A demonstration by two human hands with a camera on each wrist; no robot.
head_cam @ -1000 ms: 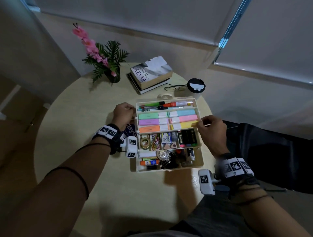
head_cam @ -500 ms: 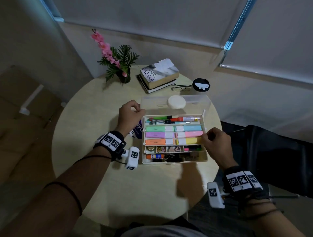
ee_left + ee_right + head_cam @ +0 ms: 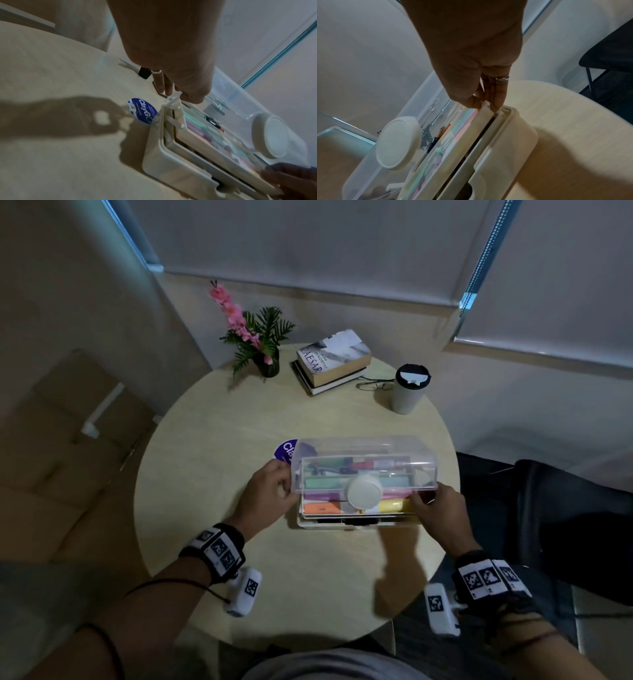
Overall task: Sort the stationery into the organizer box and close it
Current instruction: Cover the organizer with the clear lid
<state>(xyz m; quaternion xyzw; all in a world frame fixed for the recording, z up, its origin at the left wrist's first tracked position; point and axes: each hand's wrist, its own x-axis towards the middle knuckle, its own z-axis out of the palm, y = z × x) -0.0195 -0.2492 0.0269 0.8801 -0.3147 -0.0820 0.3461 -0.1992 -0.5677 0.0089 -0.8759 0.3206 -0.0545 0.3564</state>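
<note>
The cream organizer box [image 3: 356, 523] sits on the round table, its trays folded together over the base. Its clear lid [image 3: 363, 451], with a round white knob [image 3: 363, 492], hangs tilted over the top tray, the front edge still raised. Pastel highlighters [image 3: 322, 508] and pens show through it. My left hand [image 3: 289, 484] pinches the hinge arm at the box's left end [image 3: 173, 98]. My right hand [image 3: 419, 501] pinches the matching white tab at the right end [image 3: 485, 104]. The lower compartments are hidden.
A round blue sticker [image 3: 286, 451] lies on the table [image 3: 222, 474] just left of the box. At the back stand a potted flower [image 3: 263, 347], stacked books [image 3: 334, 361], glasses [image 3: 371, 385] and a lidded cup [image 3: 409, 390]. A black chair [image 3: 548, 508] is to the right.
The spread-out trays have slid back together over the base, and the clear lid has swung forward from behind to cover them. Both hands stayed at the box's ends.
</note>
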